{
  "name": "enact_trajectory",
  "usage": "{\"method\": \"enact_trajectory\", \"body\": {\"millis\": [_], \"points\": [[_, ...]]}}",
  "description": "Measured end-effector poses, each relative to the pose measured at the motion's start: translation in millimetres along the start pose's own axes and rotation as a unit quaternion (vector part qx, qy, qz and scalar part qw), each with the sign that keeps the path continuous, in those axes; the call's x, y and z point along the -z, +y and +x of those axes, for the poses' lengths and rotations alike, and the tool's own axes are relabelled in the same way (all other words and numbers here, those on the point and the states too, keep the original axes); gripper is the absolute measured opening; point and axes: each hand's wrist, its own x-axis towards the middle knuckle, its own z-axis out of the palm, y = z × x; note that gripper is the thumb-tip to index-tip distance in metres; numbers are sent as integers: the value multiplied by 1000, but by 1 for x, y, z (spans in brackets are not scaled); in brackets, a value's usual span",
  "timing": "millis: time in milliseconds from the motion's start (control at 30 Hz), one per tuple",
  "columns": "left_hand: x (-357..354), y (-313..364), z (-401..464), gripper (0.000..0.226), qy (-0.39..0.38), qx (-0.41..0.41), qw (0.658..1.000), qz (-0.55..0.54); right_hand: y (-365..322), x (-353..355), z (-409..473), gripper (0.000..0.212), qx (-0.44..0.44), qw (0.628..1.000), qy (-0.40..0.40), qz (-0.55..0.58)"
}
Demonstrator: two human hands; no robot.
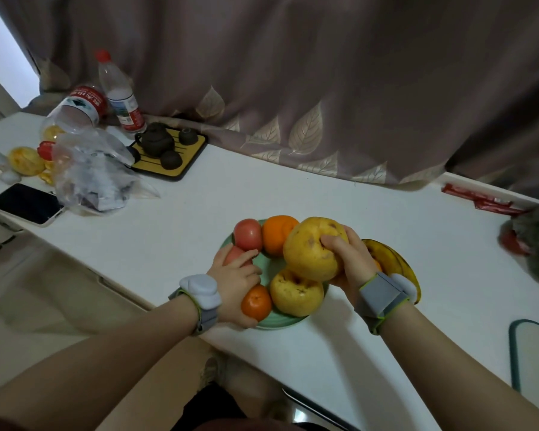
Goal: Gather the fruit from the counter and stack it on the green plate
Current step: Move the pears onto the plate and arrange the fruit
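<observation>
Right hand: the right hand (pixel 344 262) has its fingers curled round a big yellow fruit (pixel 311 247) and holds it up over the green plate (pixel 269 269).
Left hand: the left hand (pixel 237 276) is at the plate's left rim. Its fingers wrap a pink fruit (pixel 234 255), and a small orange (pixel 256 303) sits against its palm.
Plate: it stands near the counter's front edge, about the middle of the counter (pixel 293 188).
On the plate: a red fruit (pixel 247 234) and a big orange (pixel 277 233) at the back, a second yellow fruit (pixel 296 293) at the front.
Banana: the banana (pixel 395 265) lies just right of the plate, behind the right hand. I cannot tell if it touches the plate.
Step now: I think the big yellow fruit goes on top of the pile.
How to do it well: set it down slowly in the dip between the other fruit, so it does not roll. Let go only when it sits firm. The left hand can hold the side of the pile.
Edges: the front edge is close to the plate, so a rolling fruit could drop off there.
Open room: bare counter lies behind the plate and to its left.
Far left corner: more yellow fruit (pixel 25 161) lies there, by a plastic bag (pixel 97 172), a phone (pixel 25 203), bottles (pixel 120 94) and a tea tray (pixel 168 150).
</observation>
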Motion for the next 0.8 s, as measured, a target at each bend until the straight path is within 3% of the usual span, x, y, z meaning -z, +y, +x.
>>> {"method": "enact_trajectory", "body": {"millis": [267, 500, 633, 700, 800], "points": [[23, 3, 9, 52, -50, -17, 998, 35, 6, 11, 3, 33, -20, 999, 32, 37], [33, 14, 15, 75, -99, -26, 992, 73, 9, 13, 5, 24, -13, 999, 21, 29], [23, 13, 15, 77, -117, -15, 991, 69, 14, 16, 5, 35, -33, 998, 33, 39], [14, 12, 13, 85, -122, -14, 991, 45, 16, 16, 4, 37, -46, 997, 39, 51], [15, 16, 12, 102, -74, 32, 993, -81, 17, 17, 4, 32, -55, 995, 49, 66]]}}
